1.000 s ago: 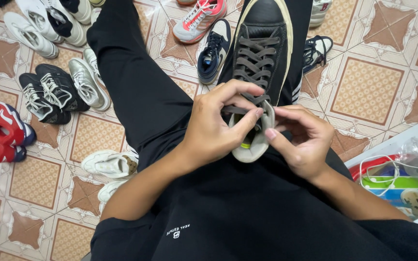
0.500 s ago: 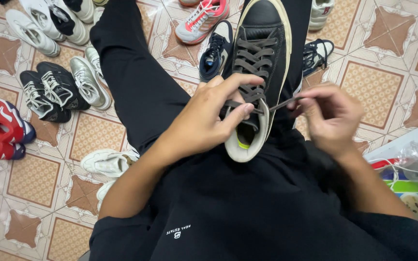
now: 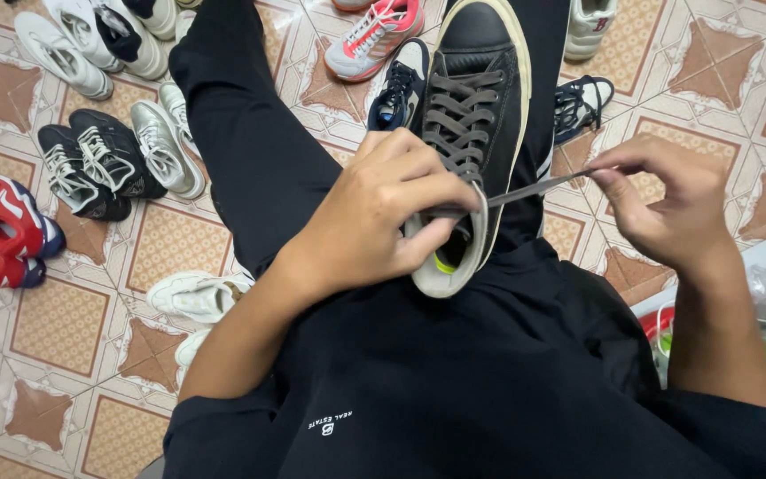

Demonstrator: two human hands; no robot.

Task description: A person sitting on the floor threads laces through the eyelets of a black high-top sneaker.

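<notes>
Right now my left hand (image 3: pixel 374 217) clamps the black sneaker (image 3: pixel 472 133) steady on my lap so my right hand (image 3: pixel 667 208), pinching the lace end (image 3: pixel 538 186), can tension it sideways.

A black sneaker (image 3: pixel 476 115) with a cream sole and grey-brown lace (image 3: pixel 534 187) lies lengthwise on the person's lap, toe pointing away, heel opening toward the body. One lace end is stretched taut out to the right from the top eyelets.
</notes>
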